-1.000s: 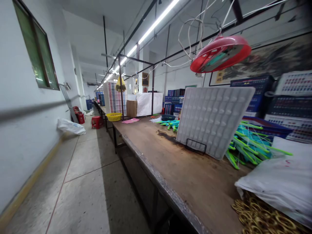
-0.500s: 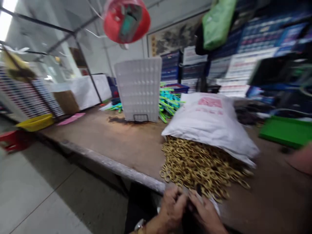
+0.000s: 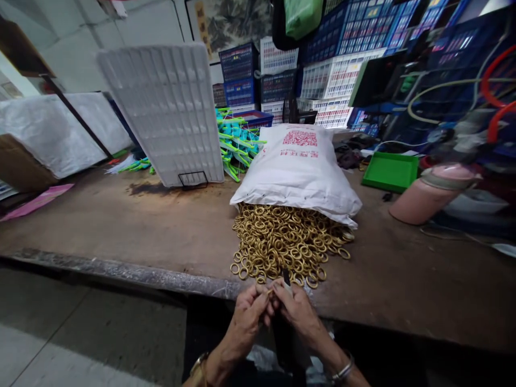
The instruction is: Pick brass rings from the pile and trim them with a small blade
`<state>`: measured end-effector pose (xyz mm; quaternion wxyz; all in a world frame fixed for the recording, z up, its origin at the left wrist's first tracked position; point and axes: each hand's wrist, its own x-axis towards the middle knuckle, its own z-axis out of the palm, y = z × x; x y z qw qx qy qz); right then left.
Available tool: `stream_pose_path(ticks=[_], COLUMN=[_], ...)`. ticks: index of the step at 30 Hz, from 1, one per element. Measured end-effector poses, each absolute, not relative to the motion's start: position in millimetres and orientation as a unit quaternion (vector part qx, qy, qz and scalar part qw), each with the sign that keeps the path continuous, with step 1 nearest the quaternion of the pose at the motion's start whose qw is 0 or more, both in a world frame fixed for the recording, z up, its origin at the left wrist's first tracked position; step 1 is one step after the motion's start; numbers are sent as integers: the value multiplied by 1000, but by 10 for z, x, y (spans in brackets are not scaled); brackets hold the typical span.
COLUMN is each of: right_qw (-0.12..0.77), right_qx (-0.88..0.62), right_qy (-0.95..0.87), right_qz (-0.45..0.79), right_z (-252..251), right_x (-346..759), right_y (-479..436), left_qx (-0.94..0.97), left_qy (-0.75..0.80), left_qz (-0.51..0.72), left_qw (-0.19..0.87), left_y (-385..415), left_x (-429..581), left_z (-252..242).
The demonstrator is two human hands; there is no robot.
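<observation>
My left hand (image 3: 248, 310) is closed, its thumb and fingers pinched together just in front of the table edge. Facing it, my right hand (image 3: 296, 305) is closed too, with its fingertips meeting those of the left. Between the fingertips shows a sliver of a small gold-coloured piece (image 3: 270, 291); the fingers hide most of it. A narrow dark strip with a pale part (image 3: 286, 278) stands up at my right fingers; its kind and whether it is held are unclear. Just beyond both hands, a heap of gold-coloured rings (image 3: 278, 242) spills from a white woven sack (image 3: 296, 169).
A ribbed white plastic panel (image 3: 165, 113) stands tilted on a small wire stand (image 3: 193, 179). Green and turquoise plastic pieces (image 3: 237, 145) lie behind it. Rightward are a green tray (image 3: 391, 171) and a pink jar (image 3: 431, 196). Stacked crates (image 3: 334, 75) line the back.
The view has swung right and steadied, so sack, rings and panel sit further left. The pink jar has come into view. My hands stay together at the table edge.
</observation>
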<state>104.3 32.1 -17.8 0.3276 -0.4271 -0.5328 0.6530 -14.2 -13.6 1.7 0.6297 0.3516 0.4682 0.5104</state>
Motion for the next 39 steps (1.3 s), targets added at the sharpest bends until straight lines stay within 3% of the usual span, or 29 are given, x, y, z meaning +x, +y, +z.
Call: stream_pose_path(ticks=[6,10,13,21,31,35,39], right_qw=[346,340,341,240,171,164,221], right_qx=[-455,-461,-506,-467,-479,-526,-577], right_qy=[-590,-593,-617,-774,-811,-798,-763], right_qz=[570,566,496,353,288,245,189], right_z=[-115,-90,-67,-109,-93,-93,-127], right_x=[1056,1062,1091,1139,1143,1211,1367], right_y=[331,322,310,191,167,207,297], left_qx=[381,363,354,368,426,419,322], left_qy=[509,502,497,485,486,421,392], left_qz=[499,497,503,513,512,507,530], left_qw=[590,608,612,606,565,625,679], left_y=[-121,-125,-139,-187,-293,-388,-342], left_x=[-119,-124,-147,-157,-186,-149,-129], left_z=[50,85,91,143,151,309,246])
